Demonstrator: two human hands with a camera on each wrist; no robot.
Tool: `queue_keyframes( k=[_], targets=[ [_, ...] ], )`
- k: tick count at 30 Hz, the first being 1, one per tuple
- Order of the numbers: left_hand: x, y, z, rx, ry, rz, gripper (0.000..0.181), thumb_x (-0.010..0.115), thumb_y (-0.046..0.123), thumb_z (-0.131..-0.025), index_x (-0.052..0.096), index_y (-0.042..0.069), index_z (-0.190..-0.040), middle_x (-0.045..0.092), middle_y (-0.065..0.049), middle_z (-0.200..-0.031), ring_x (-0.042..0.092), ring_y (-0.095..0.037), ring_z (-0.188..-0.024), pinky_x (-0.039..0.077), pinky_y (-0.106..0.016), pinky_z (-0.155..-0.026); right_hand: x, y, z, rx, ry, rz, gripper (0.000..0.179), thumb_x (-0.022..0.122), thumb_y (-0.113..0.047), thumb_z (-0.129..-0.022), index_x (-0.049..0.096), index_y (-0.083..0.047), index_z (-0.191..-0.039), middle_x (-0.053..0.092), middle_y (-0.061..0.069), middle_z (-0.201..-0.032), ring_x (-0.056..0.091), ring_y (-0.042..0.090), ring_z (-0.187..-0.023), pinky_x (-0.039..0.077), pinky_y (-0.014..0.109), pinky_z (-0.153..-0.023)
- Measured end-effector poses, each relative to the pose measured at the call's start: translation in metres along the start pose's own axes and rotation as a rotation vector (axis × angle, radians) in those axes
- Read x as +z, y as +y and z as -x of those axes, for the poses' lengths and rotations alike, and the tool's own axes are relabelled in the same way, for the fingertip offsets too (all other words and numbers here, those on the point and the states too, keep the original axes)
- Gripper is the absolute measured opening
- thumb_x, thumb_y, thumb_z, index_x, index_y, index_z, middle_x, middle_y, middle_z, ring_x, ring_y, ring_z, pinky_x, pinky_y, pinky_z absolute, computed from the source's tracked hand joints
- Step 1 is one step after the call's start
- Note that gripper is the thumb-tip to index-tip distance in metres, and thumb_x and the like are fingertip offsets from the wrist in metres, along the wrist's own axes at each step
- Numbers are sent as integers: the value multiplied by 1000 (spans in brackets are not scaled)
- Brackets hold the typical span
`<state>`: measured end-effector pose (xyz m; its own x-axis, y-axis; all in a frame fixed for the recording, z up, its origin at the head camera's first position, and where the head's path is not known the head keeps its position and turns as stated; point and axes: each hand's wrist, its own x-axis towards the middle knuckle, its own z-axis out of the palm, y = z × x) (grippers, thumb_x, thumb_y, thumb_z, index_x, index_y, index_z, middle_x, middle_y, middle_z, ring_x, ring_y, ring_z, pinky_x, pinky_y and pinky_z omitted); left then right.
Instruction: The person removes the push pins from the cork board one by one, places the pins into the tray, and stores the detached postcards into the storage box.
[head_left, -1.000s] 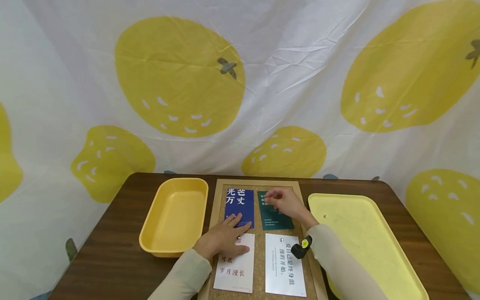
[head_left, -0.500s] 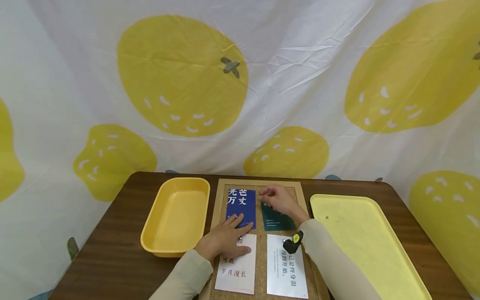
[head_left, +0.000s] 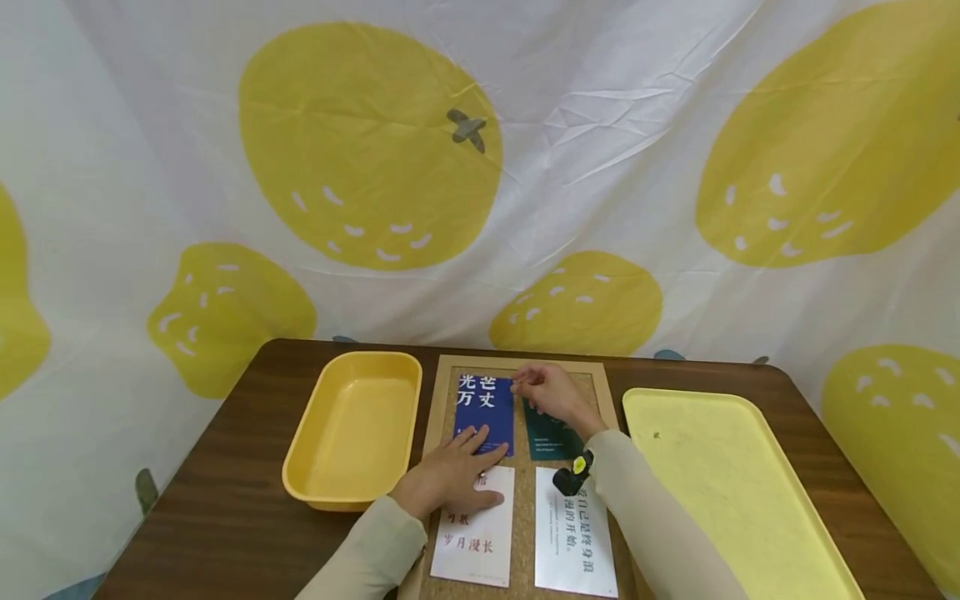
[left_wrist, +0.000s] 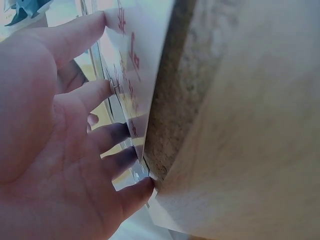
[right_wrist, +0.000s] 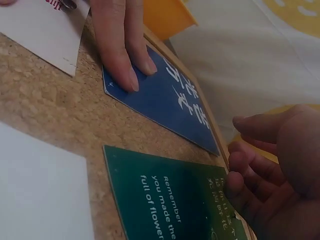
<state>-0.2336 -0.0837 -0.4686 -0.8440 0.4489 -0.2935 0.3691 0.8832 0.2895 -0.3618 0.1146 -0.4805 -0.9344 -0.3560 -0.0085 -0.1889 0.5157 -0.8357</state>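
Note:
On a wood-framed corkboard (head_left: 525, 517), my left hand (head_left: 453, 473) lies with spread fingers across the lower blue card (head_left: 483, 412) and the upper white card with red lettering (head_left: 472, 546). A small metallic pin (left_wrist: 115, 86) shows by those fingers. My right hand (head_left: 555, 392) hovers over the top of the dark green card (head_left: 551, 442), its fingertips near the blue card's upper right edge. Loosely bent fingers (right_wrist: 237, 182) and the thumb stand apart in the right wrist view, with nothing visible between them. A white card with dark lettering (head_left: 573, 542) lies below the green one.
An orange-yellow basin (head_left: 352, 433) stands left of the board on the dark wooden table (head_left: 225, 483). To the right lies a pale yellow tray (head_left: 720, 467), partly beneath the right forearm. A lemon-print cloth (head_left: 585, 200) hangs behind the table.
My right hand has shifted left and slightly away from me, from over the green card toward the blue card's upper right edge. The left hand stays in place.

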Motion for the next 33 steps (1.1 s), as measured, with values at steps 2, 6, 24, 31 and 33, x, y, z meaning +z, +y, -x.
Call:
queue_keyframes(
  k=[2,6,24,31,33],
  targets=[
    [0,0,0,-1,-1,0,73,62,55,-90,38,29,-154,23,-8,-164,16,-31,-152,19,-51,-121,2,-1,-2,-2,5,-14,24,68,-11,-93,69,0,-114,69,12,-84,55,15,-57,47,25,-48],
    [-1,0,1,-4,2,-5,72,62,55,-90,38,29,-153,23,-8,-164,17,-31,-152,19,-51,-121,5,1,-5,14,23,-11,25,69,-11,-92,68,0,-114,67,7,-80,54,14,-57,46,25,-48],
    [-2,3,3,-13,-9,-35,73,61,57,-90,37,30,-154,23,-7,-164,16,-30,-152,17,-52,-122,16,9,-10,15,81,110,28,71,-15,-90,70,-5,-117,71,5,-92,58,15,-78,48,32,-76],
    [-1,3,1,-24,-22,-39,74,61,57,-90,37,31,-154,22,-6,-165,16,-30,-152,17,-51,-122,18,8,-11,55,80,150,33,71,-18,-90,69,-5,-120,68,4,-86,57,16,-76,44,29,-69],
    [-2,3,1,-27,-26,-40,73,61,57,-90,37,31,-154,22,-6,-165,16,-29,-152,16,-50,-122,18,7,-11,64,79,158,34,72,-18,-89,69,-6,-121,67,3,-85,56,16,-75,42,28,-67]
  ],
)
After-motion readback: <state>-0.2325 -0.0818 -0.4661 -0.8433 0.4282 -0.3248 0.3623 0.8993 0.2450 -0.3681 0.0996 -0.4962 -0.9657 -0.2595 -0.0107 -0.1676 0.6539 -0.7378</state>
